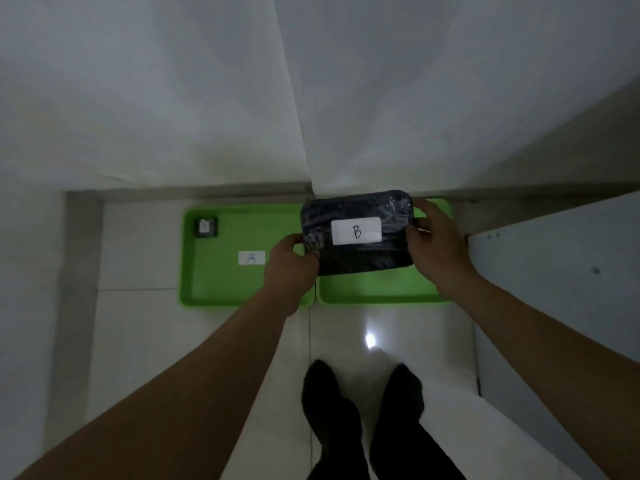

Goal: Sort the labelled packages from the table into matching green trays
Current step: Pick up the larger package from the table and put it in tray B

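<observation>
A dark plastic-wrapped package (360, 254) with a white label marked B is held over the right green tray (377, 292). My left hand (289, 268) grips its left edge and my right hand (438, 245) grips its right edge. The package hides most of that tray, so any label there is out of sight. Beside it on the floor lies the left green tray (214, 282), which carries a white label marked A and a small dark package (205, 227) in its far left corner.
Both trays sit on a glossy white tiled floor against a white wall corner (304, 133). A white table edge (554, 271) stands at the right. My dark-socked feet (360, 420) are on the floor below the trays.
</observation>
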